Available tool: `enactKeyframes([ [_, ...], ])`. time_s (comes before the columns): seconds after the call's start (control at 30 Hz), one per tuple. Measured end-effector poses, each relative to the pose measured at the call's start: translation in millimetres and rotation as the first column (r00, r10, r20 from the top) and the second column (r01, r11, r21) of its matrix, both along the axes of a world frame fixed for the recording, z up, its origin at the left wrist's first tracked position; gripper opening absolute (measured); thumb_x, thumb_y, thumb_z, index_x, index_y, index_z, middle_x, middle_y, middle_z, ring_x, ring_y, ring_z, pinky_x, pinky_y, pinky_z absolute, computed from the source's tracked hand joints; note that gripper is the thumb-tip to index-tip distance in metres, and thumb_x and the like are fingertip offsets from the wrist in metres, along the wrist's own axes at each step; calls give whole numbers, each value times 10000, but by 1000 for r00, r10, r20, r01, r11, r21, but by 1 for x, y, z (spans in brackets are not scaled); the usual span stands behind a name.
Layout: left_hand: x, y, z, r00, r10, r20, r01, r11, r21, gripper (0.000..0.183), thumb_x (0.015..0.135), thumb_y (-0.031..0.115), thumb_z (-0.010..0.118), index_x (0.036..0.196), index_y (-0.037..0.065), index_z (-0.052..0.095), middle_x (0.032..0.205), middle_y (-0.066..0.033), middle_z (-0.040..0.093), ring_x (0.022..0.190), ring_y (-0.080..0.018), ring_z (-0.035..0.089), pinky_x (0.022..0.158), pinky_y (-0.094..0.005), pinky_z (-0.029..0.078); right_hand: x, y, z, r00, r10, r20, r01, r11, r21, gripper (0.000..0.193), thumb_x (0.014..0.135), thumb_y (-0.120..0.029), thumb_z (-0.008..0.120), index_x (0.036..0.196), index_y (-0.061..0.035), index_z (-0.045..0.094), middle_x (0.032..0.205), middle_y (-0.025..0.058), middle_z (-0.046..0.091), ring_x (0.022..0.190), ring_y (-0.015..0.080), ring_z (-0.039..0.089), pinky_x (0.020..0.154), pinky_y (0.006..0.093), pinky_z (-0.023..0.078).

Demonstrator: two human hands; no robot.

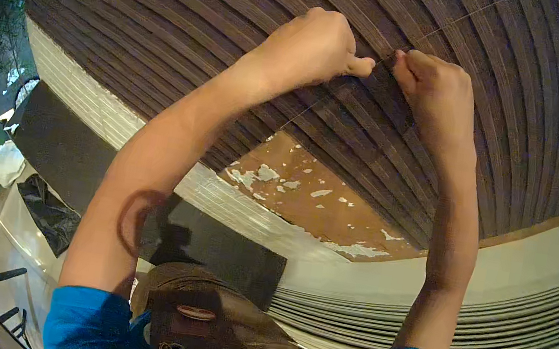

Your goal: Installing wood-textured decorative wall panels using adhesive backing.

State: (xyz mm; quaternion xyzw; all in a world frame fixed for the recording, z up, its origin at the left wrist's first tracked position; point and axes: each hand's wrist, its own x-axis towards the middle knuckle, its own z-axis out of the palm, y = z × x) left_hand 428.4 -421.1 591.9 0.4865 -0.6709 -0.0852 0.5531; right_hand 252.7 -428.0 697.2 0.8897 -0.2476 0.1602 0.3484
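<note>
Both my arms reach up in front of a dark brown ribbed wall panel [246,16]. Near the top middle, my left hand [318,45] is closed, its thumb and finger pointing right. Facing it across a small gap is my right hand [439,90], also closed, with its fingertips pinched together. A thin line [457,21] crosses the ribs and passes between the two hands; whether it is a thread or a panel seam, I cannot tell. Anything in the fingers is too small to make out. Below the hands, a brown patch [321,190] with flaking whitish bits interrupts the ribs.
Pale brick-patterned wall [79,77] borders the panel at lower left. Beneath it lies a dark sheet [225,239], with a crumpled black plastic piece [46,214] farther left. Long stacked strips [491,314] run along the lower right. A brown apron [214,310] covers my front.
</note>
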Motion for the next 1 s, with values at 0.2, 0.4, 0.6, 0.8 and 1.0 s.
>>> enactKeyframes([
  [0.2,-5,0,-12,999,35,-6,-35,993,-110,521,808,375,693,527,-46,567,442,-180,463,392,-293,475,489,-410,442,5,0,-13,1000,7,-24,-7,1000,-7,259,891,-241,601,730,-42,643,719,161,656,676,356,649,634,462,525],
  [0.4,-5,4,-25,999,33,-29,-35,998,-49,500,799,352,695,532,-53,572,448,-185,463,392,-277,505,478,-401,443,4,-1,-30,997,-40,-63,41,999,15,235,888,-249,606,746,-69,658,724,146,666,663,329,659,606,436,533],
  [0.6,-3,8,-34,999,-4,-48,5,1000,21,513,815,370,691,508,-28,587,427,-140,509,391,-224,544,488,-369,479,7,-1,-49,989,-18,-148,24,999,35,240,879,-239,591,712,-74,640,704,143,665,626,327,660,579,442,532],
  [0.8,2,10,-44,998,-56,-31,60,987,147,522,824,389,688,489,-1,598,421,-111,529,394,-208,553,499,-360,499,5,-3,-67,987,0,-160,6,999,37,239,867,-234,597,695,-72,637,702,144,666,629,317,665,572,430,533],
  [1.0,5,18,-60,996,-84,-37,91,964,249,475,816,377,704,540,-3,630,464,-119,561,461,-252,593,563,-381,517,7,0,-85,982,15,-189,-4,998,60,237,862,-229,596,688,-71,631,693,131,667,604,309,662,563,420,535],
])
